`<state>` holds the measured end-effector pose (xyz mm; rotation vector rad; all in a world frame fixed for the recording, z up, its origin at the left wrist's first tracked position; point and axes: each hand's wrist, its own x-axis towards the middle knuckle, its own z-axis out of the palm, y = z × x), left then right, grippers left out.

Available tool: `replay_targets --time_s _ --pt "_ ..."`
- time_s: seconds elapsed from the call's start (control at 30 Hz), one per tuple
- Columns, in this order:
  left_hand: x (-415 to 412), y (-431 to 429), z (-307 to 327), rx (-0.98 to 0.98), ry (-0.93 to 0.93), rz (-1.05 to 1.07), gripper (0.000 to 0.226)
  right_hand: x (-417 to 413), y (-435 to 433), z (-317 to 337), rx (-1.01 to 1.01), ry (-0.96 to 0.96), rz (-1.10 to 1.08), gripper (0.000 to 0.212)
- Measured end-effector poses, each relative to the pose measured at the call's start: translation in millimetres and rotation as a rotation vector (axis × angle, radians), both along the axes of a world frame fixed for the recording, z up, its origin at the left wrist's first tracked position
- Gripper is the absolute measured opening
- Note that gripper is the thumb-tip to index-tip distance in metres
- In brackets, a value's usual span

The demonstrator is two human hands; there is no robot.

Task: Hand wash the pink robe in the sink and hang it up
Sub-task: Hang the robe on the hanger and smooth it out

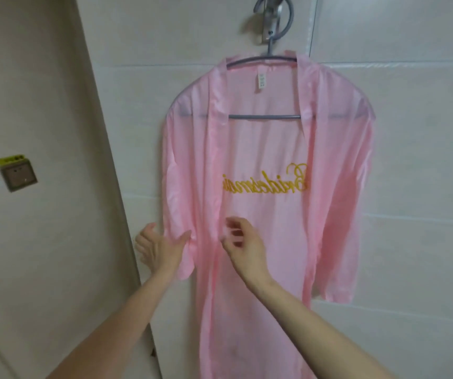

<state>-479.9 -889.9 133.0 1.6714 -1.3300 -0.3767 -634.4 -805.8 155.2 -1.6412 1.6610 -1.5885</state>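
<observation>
The pink robe [261, 149] hangs on a grey hanger [263, 116], which is suspended from a metal hook [272, 20] fixed high on the wall. The mounting surface is a white tiled wall [411, 77] with a glossy finish; pale grout lines run horizontally and vertically behind the garment. The robe lies flat against the tiles with its front open, so the hanger's lower bar and a small white label [261, 79] at the neck are visible. Gold script lettering [266, 181] on the back panel shows through the opening and reads in reverse. Both sleeves hang down at the sides. To the left of the tiles stands a pale vertical frame [102, 149], and beyond it a beige wall [28, 105] carrying a square switch plate [19, 175] with a yellow sticker [10, 160] along its top edge. The left hand [159, 248] is at the lower edge of the sleeve nearest the frame, fingers spread and relaxed, thumb touching a fold of the fabric. The right hand [243, 243] is in front of the robe's middle, fingers loosely curled and motion-blurred; whether it grips the fabric cannot be determined.
</observation>
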Motion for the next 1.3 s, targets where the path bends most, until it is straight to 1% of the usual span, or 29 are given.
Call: replay_targets --time_s 0.03,0.07,0.1,0.17,0.2,0.23,0.3,0.33,0.4,0.43,0.5,0.57,0.6,0.67,0.73,0.77,0.8,0.83,0.93,0.97,1.0,1.03,1.07,1.1,1.13,1.17,1.2,1.27,1.3 --pt "8.2 -13.2 0.6 0.143 -0.046 -0.096 0.067 6.9 -13.9 9.3 0.011 -0.062 0.004 0.043" --pt "17.6 -21.6 -1.0 0.214 -0.088 -0.183 0.055 11.0 -28.0 14.4 0.051 -0.116 0.017 0.049" --pt "26.4 -26.2 -2.8 0.217 -0.067 -0.232 0.044 13.2 -40.5 16.8 0.092 -0.133 0.011 0.053" --pt "40.6 -20.4 -1.4 0.118 0.108 -0.238 0.033 10.3 -60.1 12.4 0.149 -0.092 -0.006 0.057" --pt "46.6 -11.3 3.8 0.07 0.177 -0.234 0.034 7.6 -66.2 10.9 0.177 -0.095 0.01 0.055" --pt "51.7 -3.5 9.1 0.031 0.228 -0.242 0.037 4.6 -70.3 11.2 0.212 -0.124 0.039 0.047" --pt "60.0 7.6 17.8 0.034 0.294 -0.275 0.044 1.8 -68.4 16.6 0.231 -0.209 0.125 0.02" --pt "63.7 12.5 23.7 0.043 0.319 -0.278 0.048 0.0 -66.3 19.0 0.22 -0.254 0.157 0.016" --pt "76.0 19.0 33.3 0.06 0.32 -0.281 0.053 -5.1 -62.2 19.0 0.144 -0.301 0.154 0.023" --pt "85.0 20.2 36.1 0.064 0.314 -0.284 0.052 -8.0 -58.3 18.4 0.096 -0.295 0.099 0.024" --pt "107.5 21.6 40.1 0.084 0.342 -0.266 0.045 -15.5 -50.8 16.9 0.028 -0.334 -0.005 0.024" --pt "129.4 24.7 45.1 0.096 0.336 -0.224 0.038 -19.6 -38.3 19.8 -0.021 -0.424 -0.04 0.021" --pt "137.8 27.6 47.8 0.092 0.318 -0.22 0.04 -21.0 -30.8 21.8 -0.046 -0.446 -0.031 0.021" --pt "149.4 30.4 51.1 0.059 0.299 -0.241 0.044 -19.1 -18.4 24.9 -0.06 -0.418 0.075 0.02" --pt "153.6 31.2 53.0 0.008 0.29 -0.242 0.049 -9.1 -6.3 25.8 -0.012 -0.374 0.259 0.007" --pt "153.6 31.0 53.8 -0.018 0.309 -0.243 0.052 -2.4 -3.1 26.5 0.036 -0.354 0.317 0.005" --pt "152.1 30.8 55.4 -0.04 0.333 -0.248 0.05 4.4 -3.8 27.8 0.082 -0.334 0.332 0.018" --pt "149.7 30.2 56.4 -0.046 0.349 -0.267 0.044 10.1 -9.0 27.7 0.117 -0.301 0.31 0.032" --pt "139.8 34.0 57.3 0.023 0.336 -0.445 0.022 20.9 -35.8 25.3 0.173 -0.218 0.087 0.076" --pt "137.9 37.2 58.1 0.054 0.339 -0.499 0.016 19.4 -44.8 23.5 0.178 -0.233 0.022 0.081" --pt "137.5 39.7 58.4 0.076 0.353 -0.526 0.012 15.0 -53.3 20.7 0.176 -0.254 -0.008 0.073" --pt "138.0 41.5 58.2 0.084 0.372 -0.531 0.012 13.8 -57.0 20.3 0.162 -0.251 -0.038 0.052" --pt "139.6 42.3 57.6 0.079 0.396 -0.523 0.013 13.8 -55.7 21.1 0.125 -0.193 -0.078 0.026" --pt "140.9 43.1 57.0 0.065 0.417 -0.503 0.012 18.0 -48.2 24.9 0.079 -0.124 -0.116 0.02" --pt "143.2 42.9 55.8 0.042 0.422 -0.473 0.01 22.4 -41.2 25.3 0.009 -0.051 -0.129 0.033" --pt "145.0 43.1 55.6 0.014 0.405 -0.445 0.007 26.8 -30.4 24.2 -0.049 -0.018 -0.108 0.041" --pt "147.0 42.7 55.2 -0.016 0.381 -0.42 0.008 30.3 -20.9 20.5 -0.09 -0.016 -0.069 0.042" --pt "152.3 40.7 54.9 -0.067 0.345 -0.385 0.014 34.4 -0.5 20.4 -0.062 -0.093 0.082 0.037" --pt "155.5 40.3 55.3 -0.091 0.347 -0.359 0.019 32.5 8.1 25.7 0.002 -0.212 0.212 0.034"
